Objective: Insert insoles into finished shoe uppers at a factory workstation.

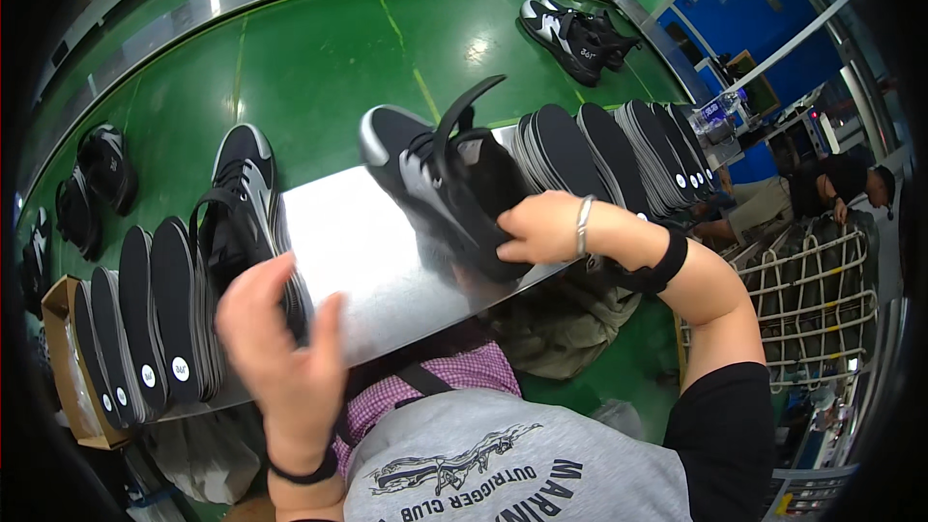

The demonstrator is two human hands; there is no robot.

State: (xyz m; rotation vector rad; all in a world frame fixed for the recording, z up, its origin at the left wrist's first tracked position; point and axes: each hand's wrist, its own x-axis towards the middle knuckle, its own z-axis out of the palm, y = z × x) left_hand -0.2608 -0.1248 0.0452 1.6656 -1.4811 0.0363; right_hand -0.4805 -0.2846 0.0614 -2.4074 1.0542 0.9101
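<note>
My right hand [543, 229] grips a black and grey sneaker [420, 169] by its heel end, with the toe pointing away from me. A loose black strap sticks up from this shoe. It is over a shiny metal plate [333, 222]; whether it touches the plate I cannot tell. My left hand [285, 338] holds nothing, its thumb and fingers apart. Just beyond it is a second sneaker [253, 169] of the same kind, its heel part hidden behind the hand.
Stacks of black insoles [179, 309] stand at the left, beside a cardboard box [87, 416]. More insole stacks [561, 145] line the right. Other shoes [570, 39] rest on the green surface [319, 68] beyond. A wire cart [807, 280] and another person [822, 184] are at the far right.
</note>
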